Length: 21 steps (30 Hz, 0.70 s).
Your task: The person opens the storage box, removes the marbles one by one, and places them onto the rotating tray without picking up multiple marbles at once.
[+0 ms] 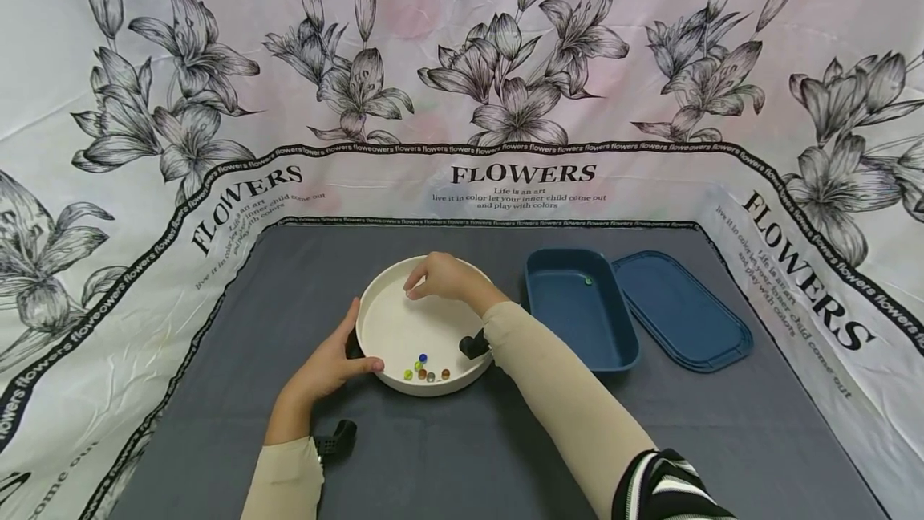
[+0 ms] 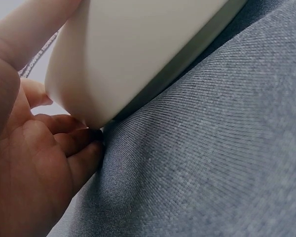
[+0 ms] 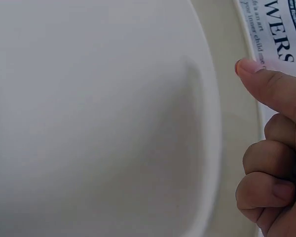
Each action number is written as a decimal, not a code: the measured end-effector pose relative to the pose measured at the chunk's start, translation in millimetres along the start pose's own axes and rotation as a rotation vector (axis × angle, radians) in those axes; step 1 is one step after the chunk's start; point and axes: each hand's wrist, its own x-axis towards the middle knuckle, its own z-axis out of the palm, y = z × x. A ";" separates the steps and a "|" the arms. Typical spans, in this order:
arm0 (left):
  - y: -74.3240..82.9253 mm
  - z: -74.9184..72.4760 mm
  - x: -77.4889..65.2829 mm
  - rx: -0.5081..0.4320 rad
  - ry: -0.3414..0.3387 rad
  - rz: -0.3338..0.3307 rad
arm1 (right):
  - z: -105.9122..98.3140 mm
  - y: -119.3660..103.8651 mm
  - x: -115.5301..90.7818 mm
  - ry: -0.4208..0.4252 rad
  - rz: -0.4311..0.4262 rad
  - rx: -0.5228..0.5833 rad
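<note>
A round cream tray (image 1: 433, 327) with a raised rim lies on the grey cloth. My left hand (image 1: 334, 359) grips its left side, thumb over the rim and fingers against the outer wall; in the left wrist view those fingers reach the lower edge of the tray (image 2: 123, 59). Several small glass marbles (image 1: 422, 374), among them blue, yellow-green and brown ones, lie together near the tray's front. Over the far part of the tray is my right hand (image 1: 447, 278). In the right wrist view, this hand (image 3: 276, 163) has curled fingers and a straighter thumb; its palm is hidden and nothing shows between them.
To the right of the tray stands a deep blue box (image 1: 577, 319) with a small green marble (image 1: 588, 280) inside. Its blue lid (image 1: 686, 311) lies flat beside it. A floral printed border (image 1: 523, 183) runs behind the grey cloth (image 1: 447, 456).
</note>
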 end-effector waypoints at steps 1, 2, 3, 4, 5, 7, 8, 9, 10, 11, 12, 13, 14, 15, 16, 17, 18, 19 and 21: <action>0.5 0.2 0.0 0.003 0.000 -0.001 | 1.3 0.5 0.2 -0.006 0.003 -0.007; 1.1 0.3 -0.1 0.005 0.000 -0.001 | 2.4 1.1 0.3 -0.011 0.006 -0.015; 1.7 0.4 -0.1 0.005 -0.001 -0.003 | 3.2 1.7 0.2 -0.009 0.004 -0.024; 2.3 0.5 -0.2 0.008 0.000 -0.003 | 3.0 2.1 -0.4 -0.008 0.000 -0.032; 2.9 0.6 -0.1 0.006 -0.001 -0.004 | 2.2 2.3 -1.5 0.000 -0.001 -0.037; 3.7 0.7 0.1 0.007 -0.004 -0.004 | -2.0 2.7 -4.9 0.020 -0.011 -0.037; 3.8 0.8 0.2 0.007 -0.006 -0.004 | -5.6 2.8 -7.5 0.033 -0.016 -0.033; 3.8 0.8 0.4 0.007 -0.006 -0.002 | -10.0 2.6 -10.6 0.049 -0.017 -0.032; 3.7 0.8 0.6 0.010 -0.007 0.001 | -15.0 2.5 -14.1 0.068 -0.016 -0.035; 3.5 0.9 0.8 0.005 -0.007 0.003 | -20.8 2.2 -18.3 0.086 -0.013 -0.038; 3.3 1.0 1.0 0.000 -0.005 0.005 | -26.7 2.2 -22.6 0.104 -0.013 -0.047; 3.1 1.2 1.0 -0.003 -0.003 0.004 | -33.2 2.0 -27.6 0.122 -0.014 -0.050; 2.8 1.5 1.0 -0.005 -0.001 0.005 | -39.6 2.2 -32.6 0.143 -0.013 -0.056; 2.6 1.7 0.9 -0.005 0.002 0.004 | -46.2 2.4 -38.1 0.156 -0.013 -0.070; 2.3 2.0 0.7 -0.004 0.002 0.003 | -52.7 3.3 -43.6 0.171 -0.015 -0.083; 2.2 2.2 0.6 -0.005 0.004 0.000 | -59.4 4.2 -49.8 0.179 -0.013 -0.093; 2.0 2.2 0.4 0.000 0.005 -0.003 | -66.2 5.7 -56.1 0.193 -0.009 -0.102; 1.7 2.1 0.4 0.009 0.005 -0.003 | -73.4 7.1 -62.6 0.203 -0.006 -0.114; 1.6 1.1 1.0 0.019 0.013 0.004 | -87.9 11.5 -74.4 0.231 0.009 -0.152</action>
